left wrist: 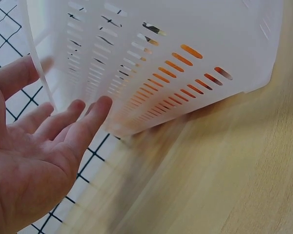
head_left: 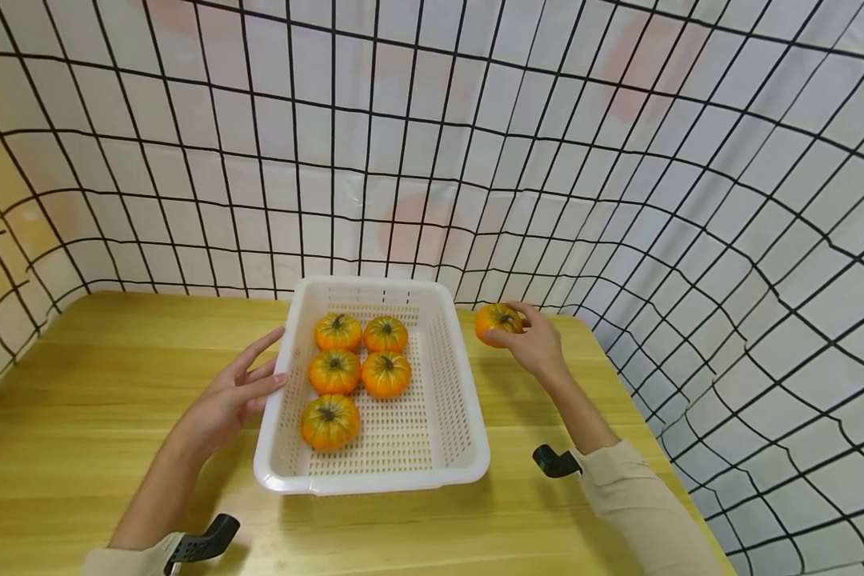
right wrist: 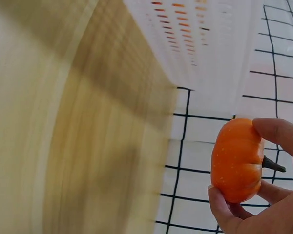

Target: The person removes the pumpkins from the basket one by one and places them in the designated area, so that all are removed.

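A white plastic basket [head_left: 374, 484] with slotted walls stands on the table, with several small orange pumpkins [head_left: 331, 422] inside, mostly along its left and back. My left hand [head_left: 226, 396] is at the basket's left side, the thumb over the rim and the other fingers spread along the outer wall. To the right of the basket, my right hand [head_left: 536, 340] holds another small pumpkin [right wrist: 237, 161] between thumb and fingers, above the tabletop. Its dark stem points toward the palm in the right wrist view.
The wooden table [head_left: 79, 416] reaches back to a wall of black wire grid [head_left: 367, 172] with pale sheeting behind it. More grid runs along the right side, close to the right arm. A black wrist mount [head_left: 205, 544] sits on each sleeve.
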`<state>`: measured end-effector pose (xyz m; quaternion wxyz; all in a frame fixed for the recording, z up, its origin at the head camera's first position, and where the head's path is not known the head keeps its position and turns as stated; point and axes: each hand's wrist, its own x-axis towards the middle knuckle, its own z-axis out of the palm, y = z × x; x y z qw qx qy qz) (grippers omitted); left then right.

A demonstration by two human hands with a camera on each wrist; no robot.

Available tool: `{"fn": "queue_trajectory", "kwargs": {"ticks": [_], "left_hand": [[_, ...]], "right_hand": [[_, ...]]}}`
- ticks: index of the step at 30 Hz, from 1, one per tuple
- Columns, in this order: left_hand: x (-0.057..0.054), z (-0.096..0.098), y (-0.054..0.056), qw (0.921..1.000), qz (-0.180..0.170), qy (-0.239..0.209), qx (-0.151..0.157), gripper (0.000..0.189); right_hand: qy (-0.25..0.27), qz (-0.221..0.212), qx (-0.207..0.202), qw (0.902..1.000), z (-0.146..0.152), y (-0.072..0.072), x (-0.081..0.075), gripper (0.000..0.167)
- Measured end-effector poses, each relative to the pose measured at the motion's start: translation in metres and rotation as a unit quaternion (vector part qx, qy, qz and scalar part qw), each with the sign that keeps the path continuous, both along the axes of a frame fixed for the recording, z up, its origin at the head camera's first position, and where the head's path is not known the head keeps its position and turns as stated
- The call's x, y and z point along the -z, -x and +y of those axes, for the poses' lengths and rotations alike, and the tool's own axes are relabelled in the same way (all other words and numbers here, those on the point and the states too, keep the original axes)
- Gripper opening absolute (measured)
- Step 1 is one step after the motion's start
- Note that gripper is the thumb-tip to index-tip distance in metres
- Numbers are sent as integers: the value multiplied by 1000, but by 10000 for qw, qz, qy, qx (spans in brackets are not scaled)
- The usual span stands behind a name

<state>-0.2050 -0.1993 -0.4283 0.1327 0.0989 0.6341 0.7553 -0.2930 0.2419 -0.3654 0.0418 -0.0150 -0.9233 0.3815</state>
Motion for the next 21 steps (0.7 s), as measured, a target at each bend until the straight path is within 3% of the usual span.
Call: {"fn": "queue_trajectory", "kwargs": {"ticks": [21], "left_hand": [[3, -1, 1, 10000, 35, 17, -30, 73]], "right_hand": [[-100, 16, 109, 9999, 4, 11, 39, 71]]}}
